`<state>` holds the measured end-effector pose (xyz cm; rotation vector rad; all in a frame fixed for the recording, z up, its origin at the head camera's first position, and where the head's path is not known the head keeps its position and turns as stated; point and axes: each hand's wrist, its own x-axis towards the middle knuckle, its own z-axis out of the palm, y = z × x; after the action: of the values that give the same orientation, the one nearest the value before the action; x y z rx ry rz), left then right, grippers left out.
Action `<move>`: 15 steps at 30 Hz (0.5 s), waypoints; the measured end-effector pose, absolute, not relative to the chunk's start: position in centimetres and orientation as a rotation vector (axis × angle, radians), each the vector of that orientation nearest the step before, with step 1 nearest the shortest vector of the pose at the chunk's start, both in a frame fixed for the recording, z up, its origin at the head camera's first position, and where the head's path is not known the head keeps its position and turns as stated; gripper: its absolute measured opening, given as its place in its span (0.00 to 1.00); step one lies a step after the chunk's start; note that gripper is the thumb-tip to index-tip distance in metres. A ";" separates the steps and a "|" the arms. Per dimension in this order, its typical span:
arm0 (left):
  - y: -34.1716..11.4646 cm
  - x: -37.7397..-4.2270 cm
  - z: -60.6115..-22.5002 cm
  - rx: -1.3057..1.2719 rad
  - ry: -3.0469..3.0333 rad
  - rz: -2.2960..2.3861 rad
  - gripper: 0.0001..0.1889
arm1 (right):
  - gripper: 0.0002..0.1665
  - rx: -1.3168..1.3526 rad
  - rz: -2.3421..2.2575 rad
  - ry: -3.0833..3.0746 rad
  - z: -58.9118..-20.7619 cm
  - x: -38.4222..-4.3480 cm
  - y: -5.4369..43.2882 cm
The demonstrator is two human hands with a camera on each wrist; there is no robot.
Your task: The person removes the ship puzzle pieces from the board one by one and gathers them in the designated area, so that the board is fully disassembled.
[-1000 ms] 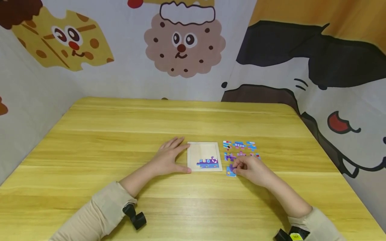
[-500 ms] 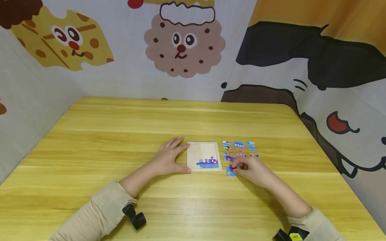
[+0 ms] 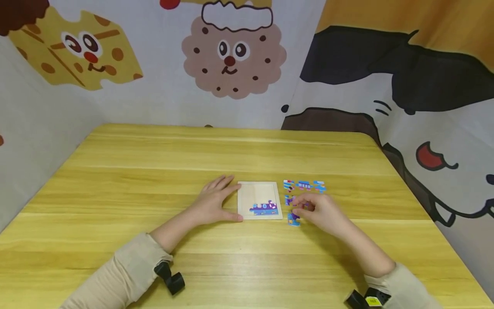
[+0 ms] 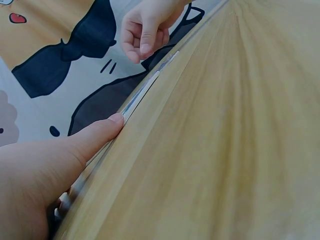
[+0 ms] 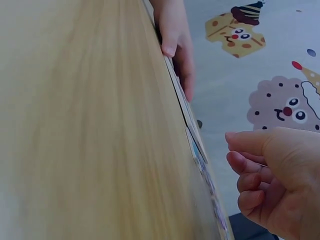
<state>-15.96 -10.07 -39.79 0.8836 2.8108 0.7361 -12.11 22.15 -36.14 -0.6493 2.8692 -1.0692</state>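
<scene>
A square, pale wooden puzzle tray point(image 3: 257, 184) lies on the table with a few joined purple-and-blue puzzle pieces point(image 3: 264, 209) in its lower right. My left hand point(image 3: 213, 204) spreads along the tray's left side, its thumb and index fingertips at the edge; in the left wrist view the thumb point(image 4: 97, 135) lies straight against it. To the tray's right, my right hand point(image 3: 323, 214) hovers over loose pieces, covering part of the middle row. The right wrist view shows its thumb and fingers point(image 5: 250, 142) apart with nothing between them. Just below its fingertips lies a blue-and-purple corner piece point(image 3: 293, 220).
Three loose pieces form the far row, a blue one point(image 3: 304, 185) in the middle. Another piece point(image 3: 288, 200) shows left of the right fingertips. The wooden table point(image 3: 154, 180) meets a curtain printed with cartoon food point(image 3: 233, 56). Black wrist cameras point(image 3: 170, 278) sit at both cuffs.
My right hand has risen slightly away from the corner piece and shifted toward the tray, its thumb and index finger parting. My left hand keeps its place at the tray.
</scene>
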 end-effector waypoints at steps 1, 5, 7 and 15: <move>-10.1 -16.0 -39.8 0.879 2.812 0.736 0.52 | 0.07 -0.656 -1.072 2.864 -36.1 -12.2 21.9; -10.2 -16.0 -39.8 0.873 2.811 0.734 0.52 | 0.07 -0.721 -1.105 2.836 -36.1 -12.6 20.6; -10.2 -16.0 -39.8 0.876 2.808 0.735 0.52 | 0.08 -0.747 -1.109 2.831 -36.1 -12.8 20.0; -10.1 -16.1 -39.8 0.875 2.807 0.722 0.52 | 0.11 -0.737 -1.087 2.775 -36.0 -13.4 17.6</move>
<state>-16.08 -10.14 -39.78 0.8747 2.8073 0.7224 -13.42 17.58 -36.00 -0.7370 2.7746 -1.0873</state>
